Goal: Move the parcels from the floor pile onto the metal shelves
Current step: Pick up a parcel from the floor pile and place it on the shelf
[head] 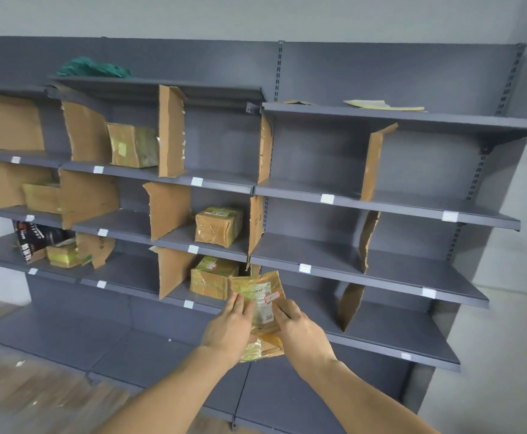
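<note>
I hold a brown, tape-wrapped parcel [260, 300] with white labels upright in front of the grey metal shelves [365, 270]. My left hand [229, 330] grips its left side and my right hand [299, 330] grips its right side. The parcel sits at the height of the lowest raised shelf, just right of a stacked brown parcel [212, 277] that rests there. Other taped parcels lie on the shelves: one in the middle [217, 226], one on the upper left [132, 145], one further left [41, 197]. The floor pile is out of view.
Torn cardboard dividers [170, 131] stand upright and split the shelves into bays. The right-hand bays [412, 258] hold no parcels. A green bundle [91, 68] lies on the top left shelf. A dark printed box [35, 241] sits at lower left. Wooden floor [36, 396] shows below.
</note>
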### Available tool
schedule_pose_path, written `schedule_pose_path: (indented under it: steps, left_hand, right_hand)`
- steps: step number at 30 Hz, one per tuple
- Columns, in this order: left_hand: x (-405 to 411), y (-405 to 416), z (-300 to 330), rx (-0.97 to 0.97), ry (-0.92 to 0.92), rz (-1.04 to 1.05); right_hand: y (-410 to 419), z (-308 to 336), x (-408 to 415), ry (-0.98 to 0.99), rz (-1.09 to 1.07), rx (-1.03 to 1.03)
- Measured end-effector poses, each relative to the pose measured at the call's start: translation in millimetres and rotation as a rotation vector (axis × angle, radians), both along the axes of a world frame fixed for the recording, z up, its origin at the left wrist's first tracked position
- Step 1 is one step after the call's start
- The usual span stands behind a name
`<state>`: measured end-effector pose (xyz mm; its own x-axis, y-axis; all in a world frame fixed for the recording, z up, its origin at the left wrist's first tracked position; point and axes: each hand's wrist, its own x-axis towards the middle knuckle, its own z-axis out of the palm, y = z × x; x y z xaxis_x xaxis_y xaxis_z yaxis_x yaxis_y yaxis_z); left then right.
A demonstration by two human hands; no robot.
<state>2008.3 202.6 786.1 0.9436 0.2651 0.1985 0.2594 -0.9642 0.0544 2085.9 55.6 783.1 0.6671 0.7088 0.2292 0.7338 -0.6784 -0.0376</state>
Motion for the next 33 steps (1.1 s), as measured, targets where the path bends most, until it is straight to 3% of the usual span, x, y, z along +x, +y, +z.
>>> schedule_pose_path:
  steps: [18, 33]
  left_hand:
    - [60, 215, -19, 0.001, 0.1, 0.29]
    - [69, 368, 4, 0.026, 0.046, 0.179]
  right_hand:
    - [251, -38, 108, 0.01, 0.259, -0.075]
    - [393, -11, 102, -0.016, 0.145, -0.034]
